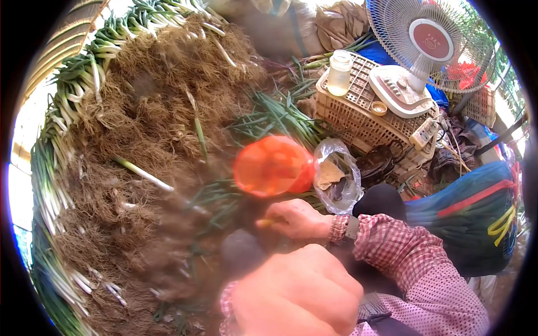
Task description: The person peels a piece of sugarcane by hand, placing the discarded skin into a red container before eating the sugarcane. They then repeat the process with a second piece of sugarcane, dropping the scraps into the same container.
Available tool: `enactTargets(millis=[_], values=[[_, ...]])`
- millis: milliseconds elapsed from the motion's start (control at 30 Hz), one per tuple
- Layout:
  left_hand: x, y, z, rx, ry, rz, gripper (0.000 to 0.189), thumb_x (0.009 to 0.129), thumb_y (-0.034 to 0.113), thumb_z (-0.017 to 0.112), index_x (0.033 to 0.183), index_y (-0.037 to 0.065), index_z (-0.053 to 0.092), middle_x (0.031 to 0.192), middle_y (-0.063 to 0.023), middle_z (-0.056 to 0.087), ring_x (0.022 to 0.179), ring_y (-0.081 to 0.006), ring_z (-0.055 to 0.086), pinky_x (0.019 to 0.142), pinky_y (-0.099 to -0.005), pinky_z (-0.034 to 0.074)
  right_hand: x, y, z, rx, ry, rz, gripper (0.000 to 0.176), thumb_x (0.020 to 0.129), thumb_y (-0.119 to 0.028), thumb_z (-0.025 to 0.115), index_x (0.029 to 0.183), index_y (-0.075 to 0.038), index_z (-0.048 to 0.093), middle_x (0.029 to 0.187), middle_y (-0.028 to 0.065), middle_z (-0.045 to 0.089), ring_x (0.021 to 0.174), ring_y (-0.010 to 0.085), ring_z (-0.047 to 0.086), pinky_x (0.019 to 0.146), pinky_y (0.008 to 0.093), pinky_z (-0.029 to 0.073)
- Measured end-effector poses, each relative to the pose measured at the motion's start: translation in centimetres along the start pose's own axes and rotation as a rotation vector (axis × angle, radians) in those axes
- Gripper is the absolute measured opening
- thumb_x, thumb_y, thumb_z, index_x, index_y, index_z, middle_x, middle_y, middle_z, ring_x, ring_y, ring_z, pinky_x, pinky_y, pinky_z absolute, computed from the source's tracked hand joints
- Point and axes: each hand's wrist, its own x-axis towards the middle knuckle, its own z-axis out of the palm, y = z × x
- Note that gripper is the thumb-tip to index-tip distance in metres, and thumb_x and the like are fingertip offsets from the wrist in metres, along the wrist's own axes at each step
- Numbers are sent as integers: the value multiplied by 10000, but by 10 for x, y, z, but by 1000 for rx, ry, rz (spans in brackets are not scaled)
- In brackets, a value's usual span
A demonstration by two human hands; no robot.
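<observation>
My left hand [297, 294] is a closed fist close to the camera and is blurred. A dark blurred thing [241, 252] sticks out of its upper left side; what it is cannot be made out. My right hand [297, 218], with a watch and a pink checked sleeve, lies just beyond it. Its fingers pinch a small yellow thing [264, 223]. Right above this hand stands an orange plastic cup [273, 166], tilted toward me. A big heap of green onions with brown roots [145, 140] fills the left half of the view.
A crumpled clear plastic bag [336, 176] lies right of the cup. Behind it an upturned beige crate [358, 117] carries a white fan [420, 50] and a clear bottle [339, 73]. A blue sack [471, 213] lies at the right. Loose onion leaves [280, 117] lie in the middle.
</observation>
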Motion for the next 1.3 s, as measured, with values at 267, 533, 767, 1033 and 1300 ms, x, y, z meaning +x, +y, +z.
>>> enactTargets(millis=[267,533,767,1033,1300], values=[[3,16,13,24,124,-191,285,889,221,775,744,-17,717,546,-93,554,378,-148,451,356,-274,250,0,-2,1,13,42,-15,217,826,-162,704,1004,-45,663,927,166,697,905,373,664,763,458,525],[1,-2,-9,6,-46,-40,235,888,192,757,754,4,711,555,-83,554,377,-138,429,365,-270,242,-1,-2,1,13,29,0,227,822,-169,713,1009,-49,670,926,163,701,913,362,669,764,455,527],[-1,-2,-10,10,-45,-95,234,891,174,733,738,2,691,552,-90,555,373,-142,426,359,-273,246,-1,0,2,-1,47,-29,210,830,-177,712,988,-46,664,910,160,695,899,371,664,752,461,524],[-1,-4,-14,11,-47,-143,237,895,154,705,720,-1,667,548,-98,555,367,-146,423,352,-276,252,0,4,5,11,69,-44,199,840,-179,702,979,-44,656,892,173,687,883,375,662,745,461,524],[0,1,-14,21,-41,-195,242,899,133,678,702,-4,644,544,-106,555,362,-151,420,346,-278,257,1,3,1,-4,45,-46,219,859,-156,656,1037,-39,704,944,185,703,908,369,678,790,443,540]])
